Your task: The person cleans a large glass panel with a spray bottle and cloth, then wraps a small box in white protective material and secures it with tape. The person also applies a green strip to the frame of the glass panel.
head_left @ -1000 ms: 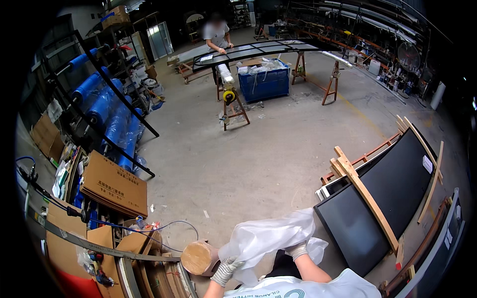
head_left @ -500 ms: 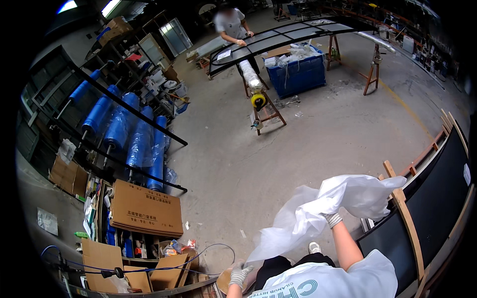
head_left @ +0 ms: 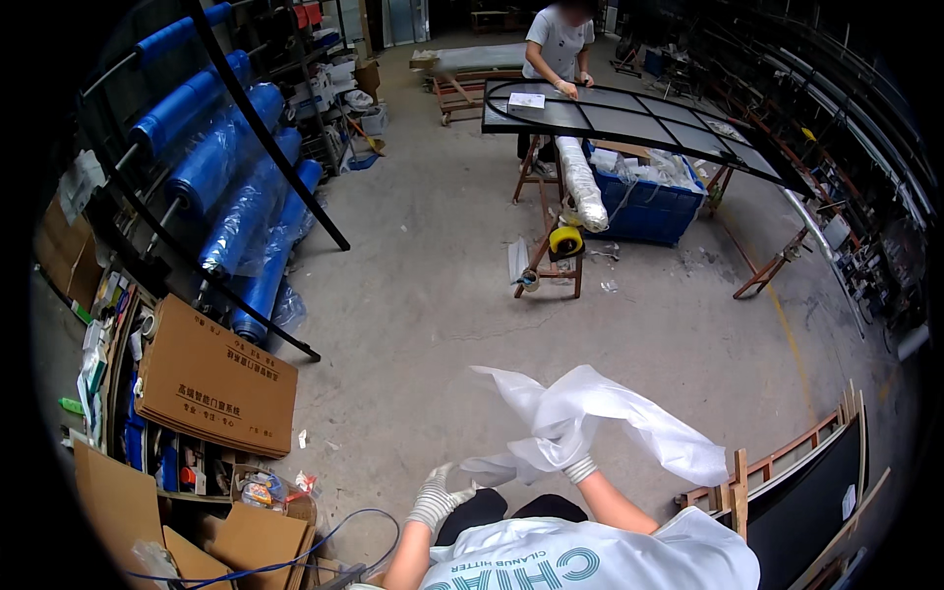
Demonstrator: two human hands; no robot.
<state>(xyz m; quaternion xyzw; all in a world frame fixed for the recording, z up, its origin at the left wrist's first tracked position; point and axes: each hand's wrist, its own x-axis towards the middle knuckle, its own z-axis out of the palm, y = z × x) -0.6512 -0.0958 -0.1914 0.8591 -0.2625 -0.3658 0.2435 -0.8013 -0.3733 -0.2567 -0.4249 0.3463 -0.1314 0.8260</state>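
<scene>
My right hand (head_left: 580, 469), in a striped glove, is closed on a thin white translucent packing sheet (head_left: 629, 423). The sheet is crumpled at the grip, and its loose ends spread out in the air to both sides. The fingertips are hidden behind its folds. My left hand (head_left: 439, 500), also gloved, is raised near the sheet's lower left end. Its fingers are apart, and nothing shows in them.
Large blue film rolls (head_left: 221, 147) sit on a rack at left, above stacked brown cardboard (head_left: 216, 383). Ahead, a co-worker (head_left: 559, 49) leans over a black framed panel (head_left: 629, 120) on trestles by a blue bin (head_left: 644, 208). Dark panels (head_left: 787, 511) lean at right.
My view has swung to the right. The sheet has moved with my right hand, closer in front of my body. My left hand has risen toward the sheet's end.
</scene>
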